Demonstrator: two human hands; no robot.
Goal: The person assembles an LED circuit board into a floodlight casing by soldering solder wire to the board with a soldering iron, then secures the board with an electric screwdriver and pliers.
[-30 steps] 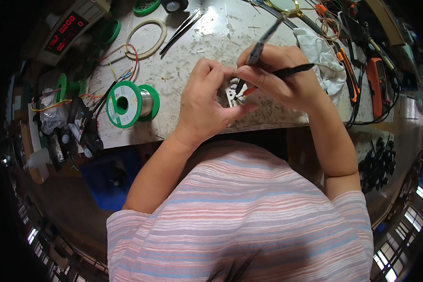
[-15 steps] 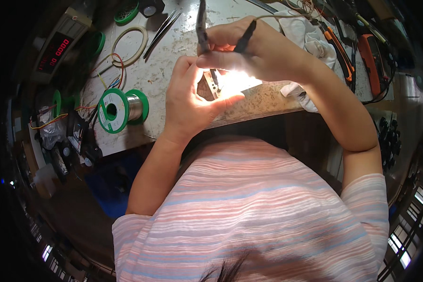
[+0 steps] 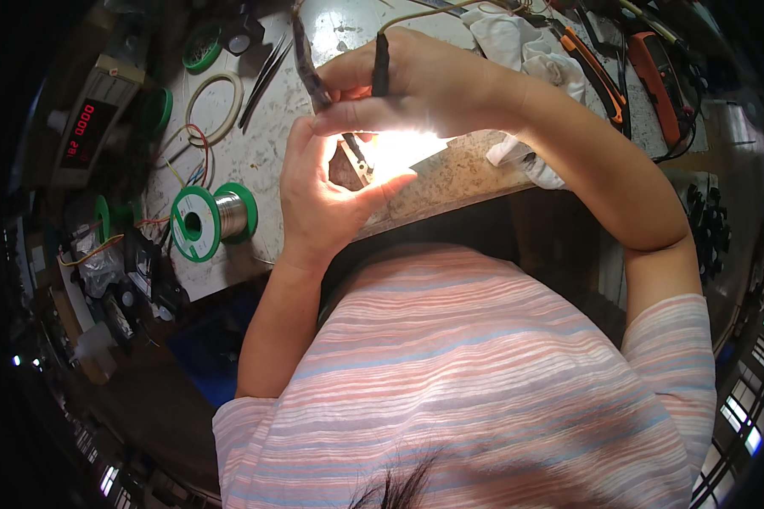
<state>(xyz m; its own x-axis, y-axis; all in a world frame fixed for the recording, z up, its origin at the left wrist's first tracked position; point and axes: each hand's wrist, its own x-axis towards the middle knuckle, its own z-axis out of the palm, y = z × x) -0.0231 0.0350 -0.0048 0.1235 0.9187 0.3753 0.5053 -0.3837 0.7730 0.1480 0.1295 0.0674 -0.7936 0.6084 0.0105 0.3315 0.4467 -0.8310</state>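
My left hand (image 3: 310, 191) is curled around a small pale strip with holes (image 3: 363, 170), its thumb stretched along the near side. Beside the strip a brilliant white glow (image 3: 403, 148) washes out the shape of the lit piece. My right hand (image 3: 437, 81) arches over from the right, fingers closed and almost touching the left fingertips. A black-sleeved test lead (image 3: 381, 68) with a thin wire runs into its grip. Against its fingertips leans a dark, sleeved lead (image 3: 307, 72). A slim black tip (image 3: 353, 148) reaches down to the strip; its upper end is hidden by my fingers.
Left of my hands stands a green-flanged solder spool (image 3: 197, 222). Beyond it are a tape ring (image 3: 215, 106), tweezers (image 3: 265, 83) and a meter with red digits (image 3: 90, 131). White cloth (image 3: 535, 68), an orange-black cutter (image 3: 592, 72) and a red multimeter (image 3: 656, 85) lie right.
The whole view has shifted, so hands and bench things appear farther left. The dark lead tilts more, and the black-sleeved one stands more upright. The meter's red digits have changed.
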